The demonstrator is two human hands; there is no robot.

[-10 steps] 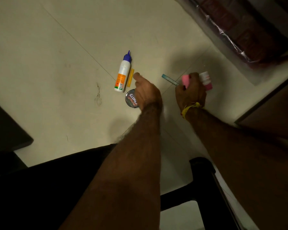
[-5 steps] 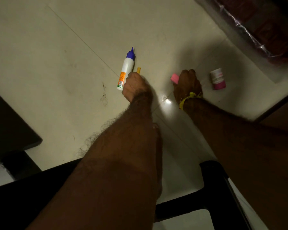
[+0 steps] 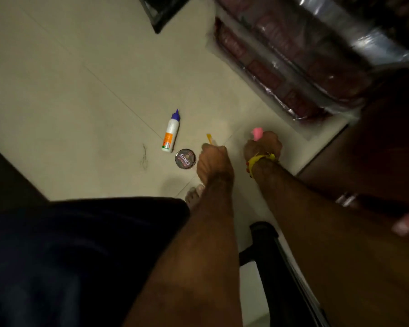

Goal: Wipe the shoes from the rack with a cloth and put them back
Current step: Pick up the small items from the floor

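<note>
1. Left hand (image 3: 214,159) is curled around a thin yellow stick (image 3: 209,138), which pokes out past the knuckles just right of the polish tin (image 3: 185,159). Right hand (image 3: 262,147), the one with the yellow wrist thread (image 3: 261,159), is closed around something pink (image 3: 256,133) further right of the tin. Can't tell what the pink thing is.
2. Both hands are full, and no cloth or shoe is visible, so the actual wiping looks like it hasn't started. No rack is clearly in view either.
3. The tin sits on the floor (image 3: 80,90) right beside the left hand's knuckles. A careless swing could knock it skidding.
4. The glue bottle (image 3: 170,134) lies on its side just left of the tin, so a nudge would probably roll it away.
5. Bare toes (image 3: 194,193) sit just below the tin. Stepping forward in this dim light could land on it.
6. The plastic-wrapped bundle (image 3: 293,67) up right of the tin looks slippery if leaned on.
</note>
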